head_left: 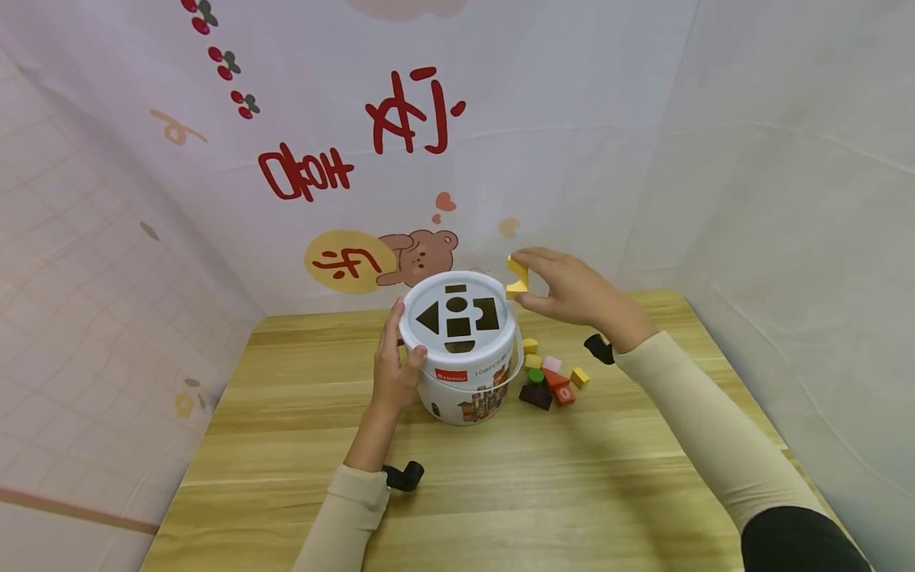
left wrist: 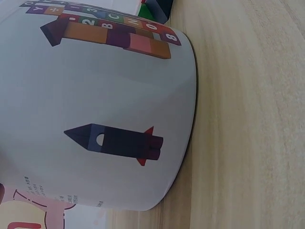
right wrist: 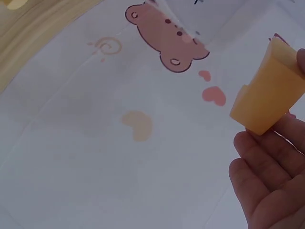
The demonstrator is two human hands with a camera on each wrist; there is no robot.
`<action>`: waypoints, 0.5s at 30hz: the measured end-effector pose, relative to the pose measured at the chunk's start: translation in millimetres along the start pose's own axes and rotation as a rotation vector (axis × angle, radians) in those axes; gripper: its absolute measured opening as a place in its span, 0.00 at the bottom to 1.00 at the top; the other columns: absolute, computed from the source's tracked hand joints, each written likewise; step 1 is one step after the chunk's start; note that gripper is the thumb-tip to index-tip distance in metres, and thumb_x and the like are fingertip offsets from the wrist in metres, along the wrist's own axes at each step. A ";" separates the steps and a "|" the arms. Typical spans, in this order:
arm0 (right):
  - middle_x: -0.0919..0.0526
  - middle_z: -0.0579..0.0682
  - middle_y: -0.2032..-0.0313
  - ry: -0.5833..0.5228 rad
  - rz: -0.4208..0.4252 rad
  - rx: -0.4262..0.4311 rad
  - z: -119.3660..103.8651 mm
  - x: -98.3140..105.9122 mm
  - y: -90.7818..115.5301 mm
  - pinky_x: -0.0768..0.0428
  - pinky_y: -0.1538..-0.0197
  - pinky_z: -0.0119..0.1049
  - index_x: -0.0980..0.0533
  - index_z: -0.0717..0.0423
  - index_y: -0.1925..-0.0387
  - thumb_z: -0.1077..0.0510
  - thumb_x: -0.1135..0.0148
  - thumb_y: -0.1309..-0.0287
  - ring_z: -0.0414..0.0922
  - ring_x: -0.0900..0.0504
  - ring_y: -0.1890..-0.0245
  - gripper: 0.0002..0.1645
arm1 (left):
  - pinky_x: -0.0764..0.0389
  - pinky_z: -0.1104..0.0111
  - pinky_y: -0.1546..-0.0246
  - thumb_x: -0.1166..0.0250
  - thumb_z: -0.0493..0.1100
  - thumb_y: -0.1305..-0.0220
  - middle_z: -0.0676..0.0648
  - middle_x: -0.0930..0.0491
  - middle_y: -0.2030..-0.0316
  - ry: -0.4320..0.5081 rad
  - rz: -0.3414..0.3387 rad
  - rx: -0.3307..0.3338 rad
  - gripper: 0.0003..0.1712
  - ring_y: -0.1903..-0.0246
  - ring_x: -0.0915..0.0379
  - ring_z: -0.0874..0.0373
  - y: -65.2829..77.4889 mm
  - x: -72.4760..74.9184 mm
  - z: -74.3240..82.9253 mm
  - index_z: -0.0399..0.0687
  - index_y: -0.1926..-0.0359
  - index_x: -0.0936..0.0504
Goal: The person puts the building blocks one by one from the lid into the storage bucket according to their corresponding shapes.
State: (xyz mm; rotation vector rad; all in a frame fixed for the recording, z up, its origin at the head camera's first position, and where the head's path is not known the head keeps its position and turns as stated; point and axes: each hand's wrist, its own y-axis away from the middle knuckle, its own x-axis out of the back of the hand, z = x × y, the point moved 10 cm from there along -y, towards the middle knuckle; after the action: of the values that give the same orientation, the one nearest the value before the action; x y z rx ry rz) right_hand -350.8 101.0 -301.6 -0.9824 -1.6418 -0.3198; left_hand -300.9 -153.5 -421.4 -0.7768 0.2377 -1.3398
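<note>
In the head view, a white bucket (head_left: 465, 405) with a lid (head_left: 407, 318) cut with shaped holes stands upright on the table. My left hand (head_left: 396, 373) rests against its left side, fingers up along the rim and thumb at the front edge. The left wrist view shows the bucket's printed wall (left wrist: 119, 90), with that hand almost wholly out of sight. Just right of the lid and above it, my right hand (head_left: 568, 292) pinches a yellow arch block (head_left: 519, 276) between thumb and fingers. The right wrist view shows the block (right wrist: 271, 88) and its notch closer up.
Beside the bucket on the right lie several loose blocks, among them a green cylinder (head_left: 535, 376), a red triangle (head_left: 555, 380), a dark block (head_left: 535, 396) and a yellow block (head_left: 580, 377). Printed cloth walls (head_left: 572, 159) rise behind the wooden table (head_left: 300, 397) and along both sides.
</note>
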 end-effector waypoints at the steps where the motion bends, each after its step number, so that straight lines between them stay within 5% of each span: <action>1: 0.28 0.63 0.28 0.000 -0.005 0.005 -2.3 -1.4 -1.7 0.34 0.25 0.58 0.31 0.65 0.26 0.50 0.30 0.33 0.61 0.31 0.26 0.41 | 0.22 0.40 0.44 0.47 0.77 0.32 0.43 0.39 0.20 0.000 0.002 -0.001 0.56 0.39 0.28 0.45 -0.2 0.5 0.1 0.46 0.17 0.42; 15: 0.26 0.64 0.29 -0.027 -0.057 0.073 -25.6 -28.4 -12.2 0.31 0.27 0.59 0.29 0.64 0.27 0.51 0.31 0.34 0.62 0.29 0.28 0.39 | 0.23 0.41 0.39 0.47 0.79 0.32 0.44 0.40 0.20 -0.008 0.002 -0.005 0.56 0.32 0.30 0.43 1.1 1.2 -1.5 0.48 0.17 0.42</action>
State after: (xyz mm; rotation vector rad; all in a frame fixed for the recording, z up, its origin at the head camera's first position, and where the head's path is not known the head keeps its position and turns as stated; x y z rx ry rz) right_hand -342.2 64.3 -315.5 -0.8903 -1.6965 -0.2838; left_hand -300.5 -155.2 -422.8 -0.7860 0.2357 -1.3346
